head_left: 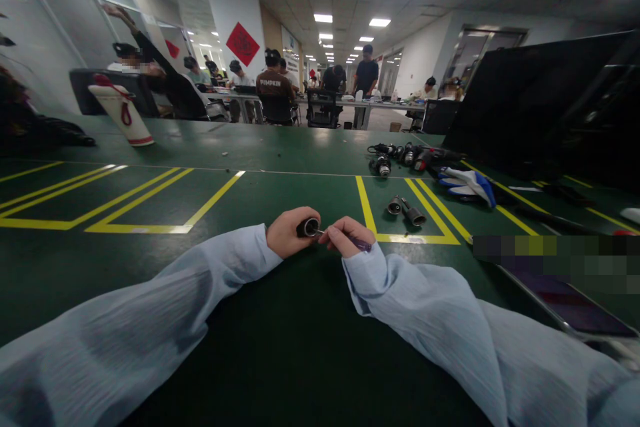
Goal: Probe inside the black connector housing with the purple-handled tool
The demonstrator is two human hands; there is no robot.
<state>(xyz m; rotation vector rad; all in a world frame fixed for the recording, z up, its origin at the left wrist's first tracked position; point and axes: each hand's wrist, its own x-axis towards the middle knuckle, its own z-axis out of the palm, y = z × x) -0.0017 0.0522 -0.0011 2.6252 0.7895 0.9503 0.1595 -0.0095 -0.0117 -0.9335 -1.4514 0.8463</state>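
My left hand (286,233) is closed round a short dark cylindrical part (303,227), whose round open end faces right and toward me. A thin screwdriver (362,245) with a purple handle is pinched in the fingers of my right hand (349,233). Its slim shaft points left and meets the cylinder's open end; how deep the tip reaches I cannot tell. Just right of my hands, inside a yellow-taped box, lie two metal parts: a short cup-like one (394,205) and a longer one (415,215) with a stem.
Green table (240,320) carries yellow tape lines. Cabled dark metal tools (400,157) and blue-white gloves (467,185) lie at right, near a large dark monitor (540,93). A phone-like device (570,300) is at front right. A white cup (123,112) stands back left. People sit and stand beyond.
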